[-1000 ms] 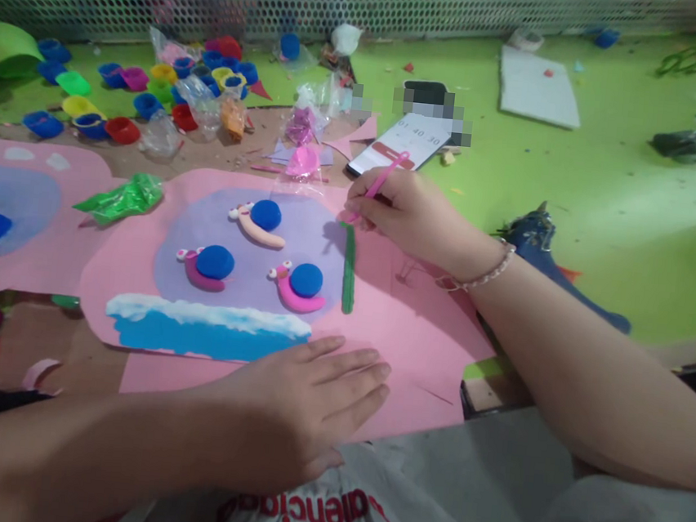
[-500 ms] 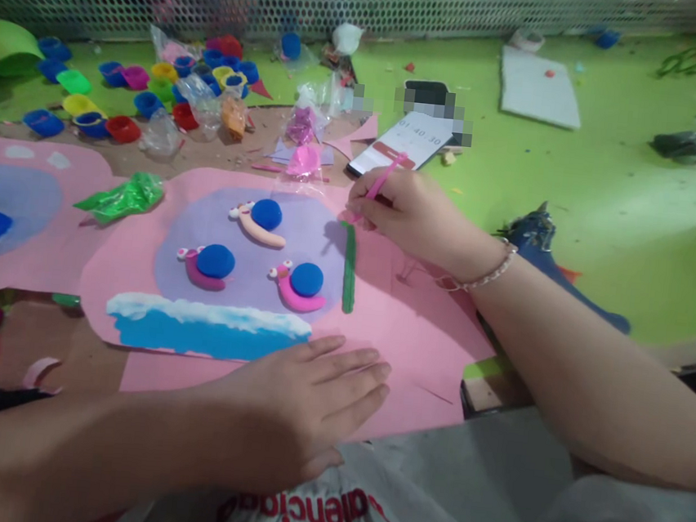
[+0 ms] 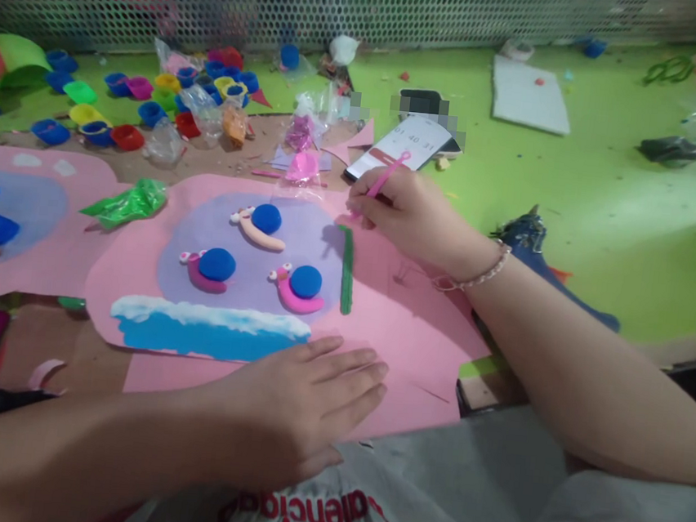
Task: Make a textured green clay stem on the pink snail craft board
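Observation:
My right hand (image 3: pixel 394 204) pinches a thin pink modelling tool (image 3: pixel 386 176), its looped end up and its lower tip hidden by my fingers. Just below that hand, a strip of green clay (image 3: pixel 348 271) lies on the pink paper (image 3: pixel 416 325). My left hand (image 3: pixel 322 398) rests flat on the sheet, fingers stretched out, near a blue clay band (image 3: pixel 211 338) topped with white. On the purple oval (image 3: pixel 204 222) sit three clay snails with blue round shells: a cream snail (image 3: pixel 258 229), a purple snail (image 3: pixel 208 270) and a pink snail (image 3: pixel 299 289).
Behind the paper lies a phone (image 3: pixel 396 147) showing a timer. Several coloured clay pots (image 3: pixel 127 137) and a wrapped green clay lump (image 3: pixel 128 205) are at the left. A white board (image 3: pixel 530 95) lies far right; a perforated metal screen (image 3: pixel 371 21) borders the back.
The view has shifted slightly. My right hand keeps its hold on the pink tool near the top of the green strip, and my left hand stays flat on the paper.

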A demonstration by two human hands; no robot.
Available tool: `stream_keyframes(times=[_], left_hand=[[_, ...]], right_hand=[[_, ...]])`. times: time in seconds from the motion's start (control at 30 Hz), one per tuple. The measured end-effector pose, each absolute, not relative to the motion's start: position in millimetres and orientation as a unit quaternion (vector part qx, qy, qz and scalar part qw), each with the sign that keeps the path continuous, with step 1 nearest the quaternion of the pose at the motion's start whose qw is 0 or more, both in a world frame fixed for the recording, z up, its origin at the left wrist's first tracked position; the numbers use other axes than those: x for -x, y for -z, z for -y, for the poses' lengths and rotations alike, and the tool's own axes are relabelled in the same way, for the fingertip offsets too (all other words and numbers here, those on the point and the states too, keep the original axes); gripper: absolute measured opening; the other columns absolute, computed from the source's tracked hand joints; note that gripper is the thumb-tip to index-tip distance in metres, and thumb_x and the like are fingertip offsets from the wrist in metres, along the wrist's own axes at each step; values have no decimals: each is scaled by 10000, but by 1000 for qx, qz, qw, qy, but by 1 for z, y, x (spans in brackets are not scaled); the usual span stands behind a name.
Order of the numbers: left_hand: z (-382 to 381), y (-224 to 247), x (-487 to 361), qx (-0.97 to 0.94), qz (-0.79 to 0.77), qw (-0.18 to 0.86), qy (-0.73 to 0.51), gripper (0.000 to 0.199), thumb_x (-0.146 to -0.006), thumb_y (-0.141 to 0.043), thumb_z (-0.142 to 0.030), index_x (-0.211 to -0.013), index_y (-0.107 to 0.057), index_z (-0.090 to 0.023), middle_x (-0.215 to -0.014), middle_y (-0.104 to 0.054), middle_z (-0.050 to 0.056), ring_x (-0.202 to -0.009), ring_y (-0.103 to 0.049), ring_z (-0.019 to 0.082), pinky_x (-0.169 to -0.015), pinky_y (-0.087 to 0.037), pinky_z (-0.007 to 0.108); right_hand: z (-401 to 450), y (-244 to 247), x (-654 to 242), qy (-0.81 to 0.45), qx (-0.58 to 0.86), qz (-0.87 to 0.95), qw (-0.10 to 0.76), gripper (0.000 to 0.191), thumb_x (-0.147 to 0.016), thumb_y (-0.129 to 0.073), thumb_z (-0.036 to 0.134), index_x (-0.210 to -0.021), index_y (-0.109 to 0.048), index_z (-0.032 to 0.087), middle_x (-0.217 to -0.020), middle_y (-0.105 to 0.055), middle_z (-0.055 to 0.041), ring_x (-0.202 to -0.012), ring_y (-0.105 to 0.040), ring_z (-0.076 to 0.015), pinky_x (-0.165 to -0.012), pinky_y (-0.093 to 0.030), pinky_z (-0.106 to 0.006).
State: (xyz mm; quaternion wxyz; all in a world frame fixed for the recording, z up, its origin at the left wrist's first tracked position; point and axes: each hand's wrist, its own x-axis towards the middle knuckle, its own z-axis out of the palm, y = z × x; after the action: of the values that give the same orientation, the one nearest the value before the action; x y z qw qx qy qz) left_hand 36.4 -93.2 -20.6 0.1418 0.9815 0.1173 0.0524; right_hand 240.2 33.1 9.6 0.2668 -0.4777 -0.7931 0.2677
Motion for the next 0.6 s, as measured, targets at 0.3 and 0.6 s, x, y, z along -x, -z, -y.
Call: stream_keyframes(times=[0.3,0.6], left_hand=[[91,15,-33,-986,-98,132,-27,566,-957,-356,-385,-1435,-342,-82,-1515,-365,120,-1411,-303,255,-1155,-231,423],[92,13,-35,-989,-105,101,-4,603,-962,-300,-452,-1436,-336,-81,-1519,-354,122,-1411,-305,253,-1149,-245,423]], right_hand=[[-38,-10,-249,-176,477,799,322,154,-836,-479,90,-769,-597,163,-844,-614,-63,-751,-567,-151,-731,-463,-327],[-48,-17,-278,-92,361,912,171,392,-729,-397,-35,-951,-663,148,-1110,-631,-125,-951,-601,-190,-808,-485,-334]])
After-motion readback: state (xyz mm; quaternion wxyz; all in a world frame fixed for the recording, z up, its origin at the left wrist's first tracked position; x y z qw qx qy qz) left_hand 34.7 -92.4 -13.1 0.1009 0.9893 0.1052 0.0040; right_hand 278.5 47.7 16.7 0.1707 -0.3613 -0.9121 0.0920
